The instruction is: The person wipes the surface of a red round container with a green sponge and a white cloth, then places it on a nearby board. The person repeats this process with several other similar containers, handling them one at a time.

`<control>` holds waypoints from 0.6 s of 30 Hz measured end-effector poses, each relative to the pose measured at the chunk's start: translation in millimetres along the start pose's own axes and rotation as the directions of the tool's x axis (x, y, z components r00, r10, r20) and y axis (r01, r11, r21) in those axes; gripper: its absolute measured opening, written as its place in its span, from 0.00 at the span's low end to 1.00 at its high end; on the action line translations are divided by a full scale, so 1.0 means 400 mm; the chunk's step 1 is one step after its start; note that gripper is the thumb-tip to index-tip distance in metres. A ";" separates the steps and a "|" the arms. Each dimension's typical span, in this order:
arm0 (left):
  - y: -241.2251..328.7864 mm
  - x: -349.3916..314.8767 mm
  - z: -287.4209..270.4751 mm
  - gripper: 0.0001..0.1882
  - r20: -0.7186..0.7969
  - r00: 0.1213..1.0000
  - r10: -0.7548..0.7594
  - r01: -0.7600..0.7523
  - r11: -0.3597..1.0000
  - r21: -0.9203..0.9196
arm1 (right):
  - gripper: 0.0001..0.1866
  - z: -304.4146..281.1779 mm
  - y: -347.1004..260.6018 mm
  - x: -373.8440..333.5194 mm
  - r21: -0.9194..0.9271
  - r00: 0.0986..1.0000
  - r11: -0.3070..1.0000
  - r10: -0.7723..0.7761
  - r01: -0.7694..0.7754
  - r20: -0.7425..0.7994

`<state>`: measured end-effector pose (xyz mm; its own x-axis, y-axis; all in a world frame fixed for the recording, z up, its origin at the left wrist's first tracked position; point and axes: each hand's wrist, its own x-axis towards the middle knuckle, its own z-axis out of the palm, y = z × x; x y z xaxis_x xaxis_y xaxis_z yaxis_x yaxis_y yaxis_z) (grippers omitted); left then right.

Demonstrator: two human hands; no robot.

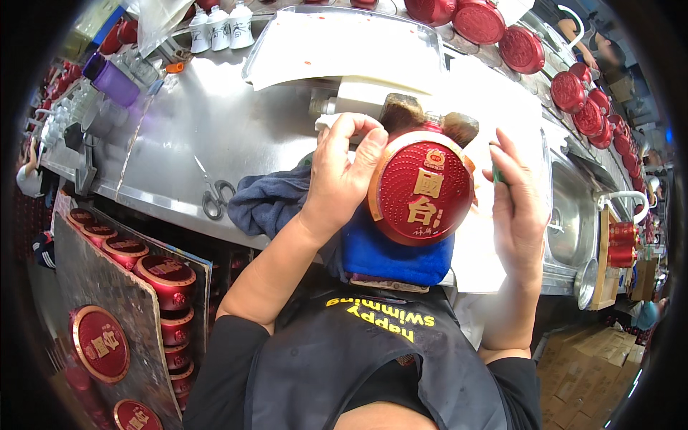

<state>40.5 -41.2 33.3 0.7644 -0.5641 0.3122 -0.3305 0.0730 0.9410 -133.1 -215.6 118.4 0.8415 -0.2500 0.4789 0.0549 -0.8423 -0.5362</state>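
A round, flattened red bottle (421,188) with gold raised lettering and a copper-coloured rim lies face up on a blue pad (398,252). Its neck points away from me, between two worn brown blocks (401,113). At the bottle's left rim is my left hand (338,168), thumb and fingers closed around a white wad (326,122) like tissue or cloth. My right hand (517,197) is raised beside the bottle's right side, apart from it. A small green piece (499,174) shows between its thumb and fingers; its kind is mostly hidden.
Scissors (215,199) and a dark blue cloth (266,201) lie left on the steel bench (208,129). A white-lined tray (351,44) sits behind, near small white bottles (221,29). Red bottles line the far right; a sink (570,208) lies right, racked bottles (166,279) lower left.
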 end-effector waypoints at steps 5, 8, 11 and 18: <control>0.004 0.024 0.011 0.11 0.056 0.998 -0.040 0.039 0.999 0.021 | 0.30 0.039 0.042 0.010 -0.251 0.984 0.956 -0.123 0.152 0.129; 0.008 0.024 0.011 0.10 0.061 0.995 -0.082 0.083 0.997 -0.011 | 0.30 0.047 0.052 0.011 -0.256 0.983 0.955 -0.114 0.148 0.144; 0.011 0.033 0.007 0.10 0.092 0.990 -0.109 0.110 0.994 -0.002 | 0.30 0.047 0.054 0.013 -0.253 0.986 0.959 -0.097 0.130 0.139; 0.032 0.045 0.008 0.14 0.053 0.998 -0.045 0.043 0.999 0.031 | 0.30 0.042 0.060 0.019 -0.262 0.982 0.954 -0.106 0.144 0.155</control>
<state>48.1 -53.0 50.7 0.7482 -0.6093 0.2625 -0.3144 0.0228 0.9490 -116.3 -229.9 97.5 0.9042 -0.0820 0.4192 0.0333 -0.9649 -0.2606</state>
